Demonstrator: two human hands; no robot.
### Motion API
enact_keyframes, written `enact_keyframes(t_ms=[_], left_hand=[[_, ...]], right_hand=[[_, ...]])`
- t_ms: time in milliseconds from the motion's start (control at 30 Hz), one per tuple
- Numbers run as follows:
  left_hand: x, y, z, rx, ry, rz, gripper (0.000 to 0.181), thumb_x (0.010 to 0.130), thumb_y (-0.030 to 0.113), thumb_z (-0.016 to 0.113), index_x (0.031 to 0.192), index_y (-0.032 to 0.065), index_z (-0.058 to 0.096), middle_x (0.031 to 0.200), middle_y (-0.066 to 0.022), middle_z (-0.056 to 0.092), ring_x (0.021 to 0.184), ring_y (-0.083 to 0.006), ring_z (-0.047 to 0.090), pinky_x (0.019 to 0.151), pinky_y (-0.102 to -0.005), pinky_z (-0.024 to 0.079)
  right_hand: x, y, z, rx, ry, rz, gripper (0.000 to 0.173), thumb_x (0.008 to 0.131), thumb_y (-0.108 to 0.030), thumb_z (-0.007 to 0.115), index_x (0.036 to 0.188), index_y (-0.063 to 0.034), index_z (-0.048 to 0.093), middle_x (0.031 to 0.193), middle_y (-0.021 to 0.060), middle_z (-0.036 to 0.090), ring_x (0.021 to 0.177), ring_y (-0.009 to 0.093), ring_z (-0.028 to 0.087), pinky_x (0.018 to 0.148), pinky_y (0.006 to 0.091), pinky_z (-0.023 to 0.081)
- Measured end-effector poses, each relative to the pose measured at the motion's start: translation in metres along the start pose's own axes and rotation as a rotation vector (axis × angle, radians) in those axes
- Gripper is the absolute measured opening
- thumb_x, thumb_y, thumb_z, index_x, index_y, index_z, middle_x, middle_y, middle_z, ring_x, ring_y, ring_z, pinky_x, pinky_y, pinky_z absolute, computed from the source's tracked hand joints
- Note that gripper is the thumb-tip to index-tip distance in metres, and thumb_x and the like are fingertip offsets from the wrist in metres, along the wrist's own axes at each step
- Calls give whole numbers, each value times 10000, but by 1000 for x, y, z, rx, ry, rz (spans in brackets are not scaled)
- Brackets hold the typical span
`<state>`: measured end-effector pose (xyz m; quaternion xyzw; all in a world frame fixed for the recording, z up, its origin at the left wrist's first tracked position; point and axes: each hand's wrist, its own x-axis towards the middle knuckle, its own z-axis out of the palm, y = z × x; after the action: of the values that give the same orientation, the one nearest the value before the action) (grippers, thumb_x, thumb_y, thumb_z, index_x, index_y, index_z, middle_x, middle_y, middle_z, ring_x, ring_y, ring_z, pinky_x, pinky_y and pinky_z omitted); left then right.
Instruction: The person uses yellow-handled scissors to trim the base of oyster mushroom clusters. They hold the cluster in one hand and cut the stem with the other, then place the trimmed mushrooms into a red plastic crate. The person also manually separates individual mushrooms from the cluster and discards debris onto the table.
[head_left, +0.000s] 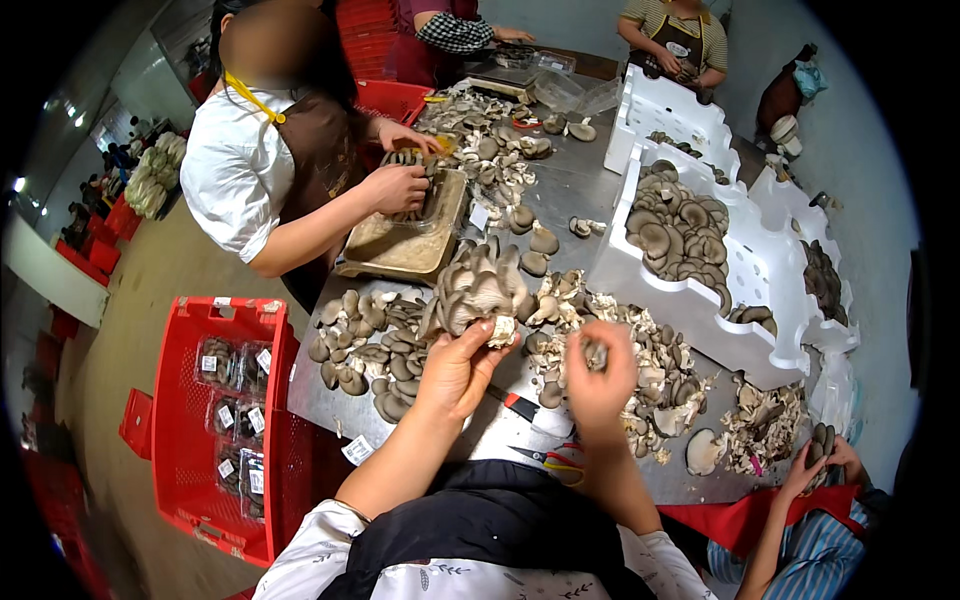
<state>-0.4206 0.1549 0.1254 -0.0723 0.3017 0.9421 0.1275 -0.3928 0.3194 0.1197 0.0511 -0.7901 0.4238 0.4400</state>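
My left hand (455, 375) grips a large cluster of grey oyster mushrooms (480, 289) by its pale stem base, the caps fanning upward. To the right, my right hand (606, 386) is blurred with curled fingers, above a heap of mushroom pieces and stems (667, 390). A small greyish bit shows by its fingers; whether it is held or lies behind them I cannot tell. Below and between my hands, a red-and-black tool handle (519, 406) and a pair of scissors (559, 457) with red and yellow handles lie on the metal table (480, 442). Smaller oyster mushrooms (390, 356) lie left of my left hand.
White foam crates (675, 322) with mushrooms stand at right. A co-worker (300, 157) handles a packed tray over a scale (397, 247); others work at the far end and lower right. At left, a red plastic crate (172, 420) holds labelled clear packs (232, 420).
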Motion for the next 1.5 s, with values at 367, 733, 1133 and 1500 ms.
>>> enact_keyframes(t_ms=[367, 733, 1133, 1500], left_hand=[[-2, -8, 14, 193, 12, 134, 366, 816, -41, 565, 1155, 52, 467, 1042, -78, 568, 929, -205, 583, 783, -410, 529], [0, -8, 18, 114, -2, 42, 281, 837, 15, 562, 1109, 23, 490, 1034, -95, 581, 951, -218, 584, 857, -382, 492], [-13, -8, 9, 215, -126, 243, 482, 778, -45, 621, 1213, 59, 442, 1171, -74, 523, 1058, -179, 531, 891, -322, 461], [-32, -2, 19, -10, -146, -8, 280, 813, 67, 610, 1081, 17, 541, 1011, -92, 602, 952, -204, 580, 878, -352, 456]], right_hand=[[12, 78, -50, -509, -260, 260, 182, 680, -39, 671, 857, -25, 632, 909, 100, 569, 817, 232, 531, 722, 316, 431], [33, -37, 8, 186, -298, 204, 165, 737, -27, 662, 900, -13, 644, 736, 66, 568, 531, 120, 483, 500, 242, 407], [14, -44, 20, 533, -222, 490, 213, 730, 34, 666, 931, 50, 598, 784, 8, 545, 595, 20, 428, 532, 153, 362], [22, -36, 7, 322, -143, -245, 229, 588, 63, 656, 794, -19, 602, 717, 78, 565, 602, 232, 560, 519, 296, 450]])
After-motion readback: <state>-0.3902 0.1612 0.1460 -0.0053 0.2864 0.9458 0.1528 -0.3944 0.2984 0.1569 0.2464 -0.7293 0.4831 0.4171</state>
